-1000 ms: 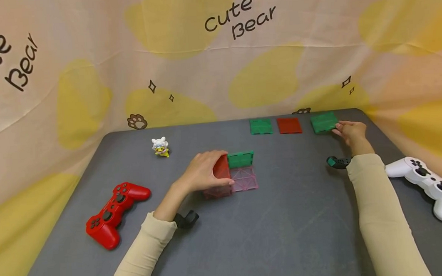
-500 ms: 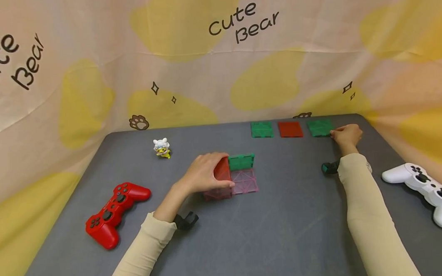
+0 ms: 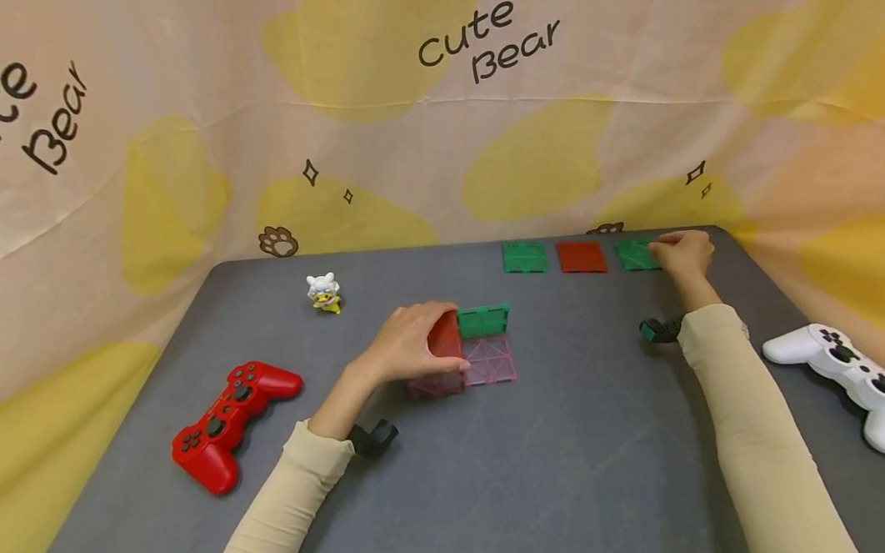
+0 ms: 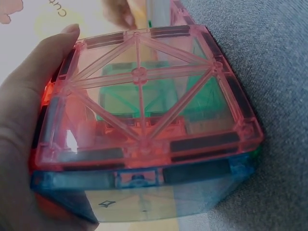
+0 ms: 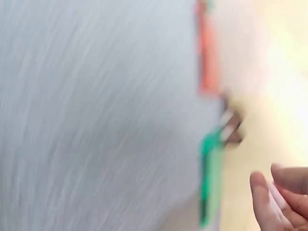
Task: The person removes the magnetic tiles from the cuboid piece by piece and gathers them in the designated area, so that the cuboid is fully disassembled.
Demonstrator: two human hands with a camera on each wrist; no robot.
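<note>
My left hand point(image 3: 404, 345) grips a box of see-through magnetic tiles, its thumb and fingers spread round the red side point(image 3: 444, 336). In the left wrist view the box shows a pink square tile point(image 4: 139, 74) and a blue tile point(image 4: 144, 192) joined at an edge. Attached on its right are an upright green tile point(image 3: 483, 320) and a flat pink tile point(image 3: 489, 360). At the back right my right hand point(image 3: 687, 257) hovers by a green tile point(image 3: 635, 255), overlapping its right side. The blurred right wrist view has its bent fingers point(image 5: 262, 197) apart from the tile, with nothing between them.
Left of that tile lie a red tile point(image 3: 582, 257) and another green tile point(image 3: 525, 257). A small white-and-yellow figurine point(image 3: 324, 293) stands at the back left. A red game controller point(image 3: 232, 425) lies left, a white one point(image 3: 853, 380) right. A printed cloth point(image 3: 376, 146) hangs behind the table.
The green tile at the right, tilted in my right hand earlier, now lies flat in the row. My right hand has let go and risen slightly. The left hand keeps its place.
</note>
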